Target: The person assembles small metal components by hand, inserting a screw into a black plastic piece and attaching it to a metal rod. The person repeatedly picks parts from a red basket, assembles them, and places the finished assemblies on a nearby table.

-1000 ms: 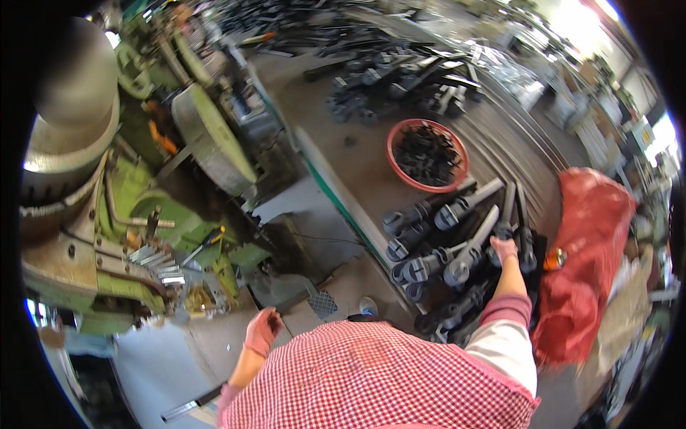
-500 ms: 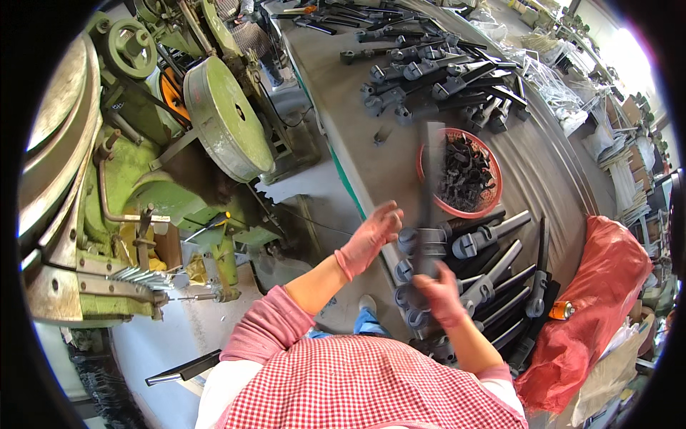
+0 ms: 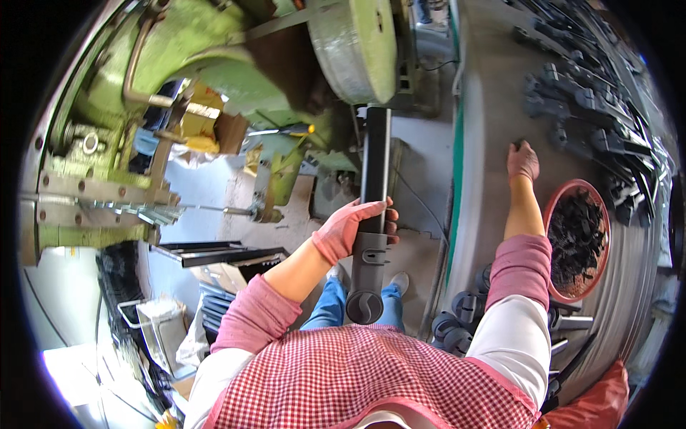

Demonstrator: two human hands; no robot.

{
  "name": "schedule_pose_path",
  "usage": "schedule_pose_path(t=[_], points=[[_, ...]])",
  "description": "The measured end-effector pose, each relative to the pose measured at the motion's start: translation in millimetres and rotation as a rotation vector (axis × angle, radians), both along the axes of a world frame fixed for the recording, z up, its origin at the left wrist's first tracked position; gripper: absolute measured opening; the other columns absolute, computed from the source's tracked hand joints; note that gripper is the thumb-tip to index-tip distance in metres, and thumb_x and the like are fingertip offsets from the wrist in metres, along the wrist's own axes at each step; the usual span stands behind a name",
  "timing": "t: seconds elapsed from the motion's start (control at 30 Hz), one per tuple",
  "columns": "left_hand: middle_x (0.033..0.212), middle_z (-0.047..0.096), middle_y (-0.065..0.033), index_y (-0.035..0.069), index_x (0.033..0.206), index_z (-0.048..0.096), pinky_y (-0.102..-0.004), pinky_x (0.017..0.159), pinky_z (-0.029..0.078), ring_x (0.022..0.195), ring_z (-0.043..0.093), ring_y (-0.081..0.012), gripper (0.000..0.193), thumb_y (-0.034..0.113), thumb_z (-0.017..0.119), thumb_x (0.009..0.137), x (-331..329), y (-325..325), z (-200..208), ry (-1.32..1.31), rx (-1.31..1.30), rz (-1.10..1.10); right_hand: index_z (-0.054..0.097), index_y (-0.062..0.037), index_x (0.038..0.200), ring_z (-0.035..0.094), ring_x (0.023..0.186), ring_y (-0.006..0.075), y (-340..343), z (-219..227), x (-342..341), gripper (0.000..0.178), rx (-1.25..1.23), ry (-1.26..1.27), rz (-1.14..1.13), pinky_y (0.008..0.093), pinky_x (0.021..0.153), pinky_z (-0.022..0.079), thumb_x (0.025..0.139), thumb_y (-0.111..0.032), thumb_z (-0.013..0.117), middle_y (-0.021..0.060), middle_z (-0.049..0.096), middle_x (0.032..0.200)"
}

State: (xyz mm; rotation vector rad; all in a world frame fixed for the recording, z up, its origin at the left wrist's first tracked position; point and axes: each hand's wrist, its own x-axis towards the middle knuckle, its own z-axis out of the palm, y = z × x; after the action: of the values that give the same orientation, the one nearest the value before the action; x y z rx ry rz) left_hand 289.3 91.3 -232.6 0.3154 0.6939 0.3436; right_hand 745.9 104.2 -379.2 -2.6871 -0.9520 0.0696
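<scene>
My left hand (image 3: 352, 230) is wrapped round a long black bar with a grey hinge-like end (image 3: 369, 261), held upright in front of my apron. That end is flat, with a slotted tab and a round cap at the bottom. Over the table (image 3: 493, 93), my right hand (image 3: 524, 163) is closed at the tabletop. A speck of something dark shows at its fingertips, too small to name. Right of that forearm stands a red plastic basket (image 3: 549, 214) full of small black parts (image 3: 576, 239).
Green machinery with a large round wheel (image 3: 357, 50) stands ahead and left. A yellow-handled screwdriver (image 3: 296, 130) lies on it. More bars with grey ends (image 3: 586, 100) are piled on the table's far right, others (image 3: 461, 318) beside my right elbow. A red sack (image 3: 593, 400) is at lower right.
My view has swung left. The bar has gone from my right hand to my left hand. My right hand has moved away, forward over the table.
</scene>
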Motion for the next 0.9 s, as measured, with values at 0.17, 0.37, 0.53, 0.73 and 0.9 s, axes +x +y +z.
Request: schedule_pose_path(t=[0.17, 0.37, 0.53, 0.73, 0.9], points=[[0.088, 0.065, -0.0076, 0.005, 0.103, 0.061, -0.0459, 0.092, 0.054, 0.082, 0.066, -0.0233, 0.019, 0.023, 0.063, 0.096, -7.9, -5.1, 4.0, -0.096, -0.059, 0.001, 0.069, 0.0013, 0.097, 0.064, 0.074, 0.0194, -43.3, 44.3, -78.3, 0.020, 0.411, 0.758, 0.247, 0.0329, 0.068, 0.051, 0.084, -0.008, 0.057, 0.0055, 0.068, 0.081], [0.081, 0.064, -0.0063, 0.008, 0.097, 0.059, -0.0381, 0.096, 0.049, 0.074, 0.064, -0.0213, 0.032, 0.039, 0.065, 0.094, -27.8, -16.7, 45.9, -0.090, 0.042, -0.021, 0.066, 0.0027, 0.112, 0.049, 0.072, 0.0076, -171.8, 176.6, -260.5, 0.022, 0.273, 1.335, 0.670, 0.0238, 0.065, 0.042, 0.098, -0.012, 0.058, -0.0007, 0.054, 0.089], [0.078, 0.061, -0.0048, 0.007, 0.097, 0.058, -0.0387, 0.099, 0.048, 0.073, 0.062, -0.0195, 0.031, 0.038, 0.065, 0.095, -47.0, -33.9, 82.9, -0.183, 0.123, -0.067, 0.064, 0.0026, 0.111, 0.048, 0.073, 0.0050, -201.3, 247.0, -335.8, 0.019, 0.291, 1.527, 0.545, 0.0203, 0.066, 0.041, 0.098, -0.010, 0.059, -0.0021, 0.055, 0.086], [0.076, 0.061, -0.0057, 0.008, 0.095, 0.057, -0.0366, 0.085, 0.053, 0.069, 0.063, -0.0208, 0.031, 0.037, 0.067, 0.093, -96.8, -41.5, 89.9, -0.123, 0.120, -0.037, 0.066, 0.0018, 0.104, 0.062, 0.076, 0.0087, -212.8, 251.6, -424.8, 0.019, 0.503, 1.619, 0.196, 0.0220, 0.064, 0.047, 0.096, -0.015, 0.065, 0.0032, 0.065, 0.083], [0.073, 0.060, -0.0057, 0.010, 0.093, 0.055, -0.0345, 0.057, 0.053, 0.063, 0.062, -0.0226, 0.029, 0.031, 0.074, 0.089, -129.3, -35.7, 79.5, 0.101, 0.142, 0.301, 0.062, 0.0027, 0.107, 0.067, 0.087, 0.0251, -192.6, 238.9, -490.2, 0.053, 0.373, 0.892, 0.486, 0.0329, 0.082, 0.052, 0.074, -0.033, 0.082, 0.0133, 0.070, 0.096]])
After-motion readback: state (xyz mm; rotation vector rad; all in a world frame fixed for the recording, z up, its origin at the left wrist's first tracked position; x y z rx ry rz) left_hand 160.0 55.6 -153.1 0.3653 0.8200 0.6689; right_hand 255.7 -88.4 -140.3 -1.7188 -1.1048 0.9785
